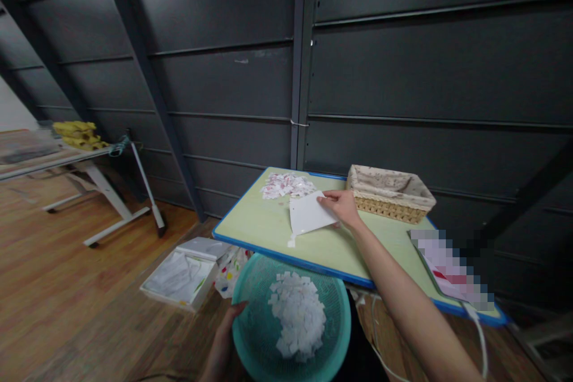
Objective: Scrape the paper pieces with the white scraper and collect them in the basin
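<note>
Left hand (225,332) grips teal mesh basket (345,316) by the rim at its 9 o'clock; fingers underneath hidden. Basket: round, plastic-looking, heap of small white paper squares (299,319) inside. It's at 7 o'clock from right hand (342,206); left is nearer. Table (250,221): pale yellow top, blue edging. Right hand pinches flat, smooth white card (308,215) over it, long axis about 8-to-2. Ragged, pink-marked paper pile (284,185) at card's 11. Rectangular cloth-lined wicker basket (389,207) at right hand's 3. Ribbed dark wall (224,83) at 12.
</note>
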`<state>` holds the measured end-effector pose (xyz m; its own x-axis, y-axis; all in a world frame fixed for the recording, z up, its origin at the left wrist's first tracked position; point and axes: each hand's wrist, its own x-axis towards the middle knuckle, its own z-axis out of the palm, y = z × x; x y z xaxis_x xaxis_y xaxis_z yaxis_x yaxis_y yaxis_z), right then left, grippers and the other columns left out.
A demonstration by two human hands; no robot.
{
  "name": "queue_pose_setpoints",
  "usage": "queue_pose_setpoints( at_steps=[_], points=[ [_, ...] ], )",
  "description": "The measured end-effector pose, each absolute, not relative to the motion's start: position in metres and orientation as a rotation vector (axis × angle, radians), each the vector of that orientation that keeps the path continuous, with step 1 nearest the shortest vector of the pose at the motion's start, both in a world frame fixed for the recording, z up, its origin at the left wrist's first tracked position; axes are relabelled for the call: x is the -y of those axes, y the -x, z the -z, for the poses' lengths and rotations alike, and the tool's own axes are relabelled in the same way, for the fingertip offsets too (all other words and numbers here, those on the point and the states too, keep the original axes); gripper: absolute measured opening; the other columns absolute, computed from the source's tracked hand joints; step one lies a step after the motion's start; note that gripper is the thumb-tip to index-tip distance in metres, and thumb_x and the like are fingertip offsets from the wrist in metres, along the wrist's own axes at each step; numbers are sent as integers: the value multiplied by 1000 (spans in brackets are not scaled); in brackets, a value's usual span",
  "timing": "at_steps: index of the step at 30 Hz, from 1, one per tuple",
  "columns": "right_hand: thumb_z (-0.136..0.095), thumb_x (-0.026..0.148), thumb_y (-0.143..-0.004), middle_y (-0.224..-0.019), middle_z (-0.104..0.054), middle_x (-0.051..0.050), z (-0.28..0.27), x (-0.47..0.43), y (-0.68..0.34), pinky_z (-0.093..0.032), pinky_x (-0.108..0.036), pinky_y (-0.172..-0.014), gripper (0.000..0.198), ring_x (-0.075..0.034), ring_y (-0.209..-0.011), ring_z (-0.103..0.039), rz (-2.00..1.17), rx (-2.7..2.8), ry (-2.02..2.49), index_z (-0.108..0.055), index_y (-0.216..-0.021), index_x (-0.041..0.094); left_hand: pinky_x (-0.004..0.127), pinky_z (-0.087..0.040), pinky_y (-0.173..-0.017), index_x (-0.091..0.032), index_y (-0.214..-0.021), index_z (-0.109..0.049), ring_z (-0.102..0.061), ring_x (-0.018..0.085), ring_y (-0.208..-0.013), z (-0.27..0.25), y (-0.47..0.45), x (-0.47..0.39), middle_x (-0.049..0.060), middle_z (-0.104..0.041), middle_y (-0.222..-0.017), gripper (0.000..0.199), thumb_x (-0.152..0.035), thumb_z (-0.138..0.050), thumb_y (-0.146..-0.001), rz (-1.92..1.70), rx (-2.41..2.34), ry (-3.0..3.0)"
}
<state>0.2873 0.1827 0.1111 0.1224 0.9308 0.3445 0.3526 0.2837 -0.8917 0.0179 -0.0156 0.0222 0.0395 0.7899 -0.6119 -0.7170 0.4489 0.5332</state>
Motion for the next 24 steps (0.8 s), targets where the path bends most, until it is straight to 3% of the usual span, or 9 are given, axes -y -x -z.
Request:
queue_pose_setpoints(
  at_steps=[4, 9, 16, 20, 24],
  points=[
    [-67, 43, -60, -69, -72, -12, -112, -182, -289, -39, -26, -43, 44, -20, -52, -60, -686, 1388, 1268, -76, -83, 6, 49, -52, -90, -3, -127, -52, -71, 34, -94, -23, -18, 17, 11, -80, -77, 63, -28, -71, -72, -1152, -1013, -99],
    [-69, 43, -59, -66, -71, -10, -112, -182, -291, -36, -25, -39, 43, -18, -48, -57, -724, 1383, 1283, -76, -83, 8, 49, -54, -86, -10, -125, -55, -73, 33, -87, -28, -19, 14, 9, -80, -82, 55, -23, -68, -73, -1154, -1017, -61],
    [-72, 42, -56, -58, -67, -8, -121, -169, -278, -33, -24, -37, 40, -15, -43, -52, -911, 1434, 1236, -75, -76, 7, 47, -55, -82, -8, -119, -57, -73, 33, -85, -30, -20, 13, 9, -80, -78, 52, -23, -69, -72, -1131, -1062, -49],
    [-72, 44, -57, -63, -69, -10, -121, -170, -279, -35, -24, -39, 45, -16, -46, -54, -868, 1394, 1229, -76, -82, 6, 48, -55, -83, -8, -114, -61, -73, 34, -85, -26, -19, 13, 7, -79, -70, 46, -23, -70, -72, -1151, -1022, -80],
    [-73, 47, -57, -69, -71, -12, -119, -172, -279, -37, -25, -40, 50, -17, -49, -56, -861, 1382, 1226, -76, -86, 5, 50, -53, -85, -8, -121, -56, -72, 35, -88, -24, -19, 14, 8, -79, -73, 55, -28, -71, -72, -1156, -1031, -87]
  ],
)
